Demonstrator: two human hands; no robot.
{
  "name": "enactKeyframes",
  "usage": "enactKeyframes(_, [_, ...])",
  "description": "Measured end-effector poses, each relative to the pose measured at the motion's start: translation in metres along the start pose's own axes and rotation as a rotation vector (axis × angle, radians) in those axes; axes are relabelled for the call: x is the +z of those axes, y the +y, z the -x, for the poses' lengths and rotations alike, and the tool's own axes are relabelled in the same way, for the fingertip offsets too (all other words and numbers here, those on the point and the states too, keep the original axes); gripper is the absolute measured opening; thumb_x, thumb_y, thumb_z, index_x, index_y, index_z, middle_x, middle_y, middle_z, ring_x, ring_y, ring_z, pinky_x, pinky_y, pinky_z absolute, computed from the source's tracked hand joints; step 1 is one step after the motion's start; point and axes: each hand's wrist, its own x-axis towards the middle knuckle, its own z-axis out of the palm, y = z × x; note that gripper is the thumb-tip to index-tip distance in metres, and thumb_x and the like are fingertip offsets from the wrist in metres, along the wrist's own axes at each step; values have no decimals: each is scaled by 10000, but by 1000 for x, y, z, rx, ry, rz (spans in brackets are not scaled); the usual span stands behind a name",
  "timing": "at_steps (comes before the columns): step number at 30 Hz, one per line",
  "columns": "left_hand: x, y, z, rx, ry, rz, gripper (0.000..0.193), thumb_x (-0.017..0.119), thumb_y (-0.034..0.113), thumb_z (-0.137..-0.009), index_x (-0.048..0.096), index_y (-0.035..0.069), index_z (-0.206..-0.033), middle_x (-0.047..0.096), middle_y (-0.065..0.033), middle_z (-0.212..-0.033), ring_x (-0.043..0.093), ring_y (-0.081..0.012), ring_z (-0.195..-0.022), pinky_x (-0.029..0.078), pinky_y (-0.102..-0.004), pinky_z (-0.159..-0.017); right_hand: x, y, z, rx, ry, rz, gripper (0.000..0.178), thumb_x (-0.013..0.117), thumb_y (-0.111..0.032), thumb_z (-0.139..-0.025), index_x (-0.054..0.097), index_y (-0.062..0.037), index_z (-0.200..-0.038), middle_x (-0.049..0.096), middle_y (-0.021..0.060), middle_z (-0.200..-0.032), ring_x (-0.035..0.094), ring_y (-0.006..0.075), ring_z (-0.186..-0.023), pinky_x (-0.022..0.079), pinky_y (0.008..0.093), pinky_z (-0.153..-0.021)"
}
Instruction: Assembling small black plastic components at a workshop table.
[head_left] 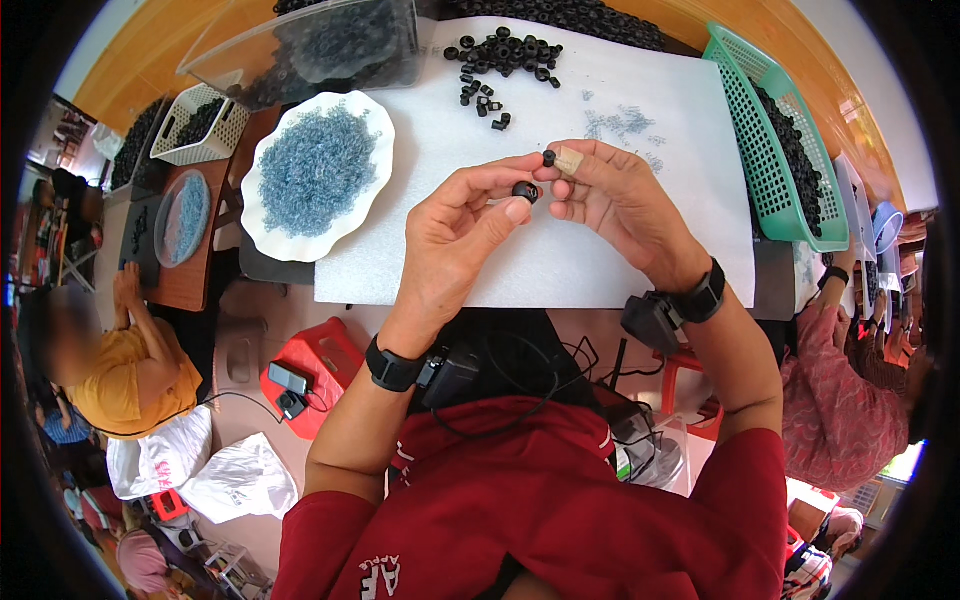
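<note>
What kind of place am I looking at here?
Likely a small-parts hand-assembly workshop: a white plate heaped with tiny blue pieces, a green basket full of black rings, and another worker seated at a similar bench.

plate (262, 230) left of sheet (620, 250) | rings (505, 55) on sheet's far part | basket (745, 150) right, apparently touching

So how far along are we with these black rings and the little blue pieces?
Done: I can't tell finished pieces from raw ones. In hand: the left hand pinches one black ring, and the right hand holds a smaller black piece just above it. Left: a loose pile of black rings on the white mat, and a full plate of blue pieces.
</note>
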Motion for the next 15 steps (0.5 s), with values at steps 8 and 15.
enactKeyframes(8, [0,-1,1,-10,19,-8,237,614,13,-900,596,-9,-1136,586,-155,-1263,590,-193,-1117,480,-302,-925,11,2,4,-20,57,100,272,616,-171,-930,592,-3,-1142,662,98,-1013,625,125,-865,547,284,-783])
enactKeyframes(15, [-1,-1,-1,-3,27,9,230,608,39,-912,592,-24,-1132,569,-175,-1290,605,-183,-1067,499,-291,-858,17,5,4,-182,102,312,251,603,-153,-929,598,10,-1120,673,83,-971,625,112,-843,547,258,-716])
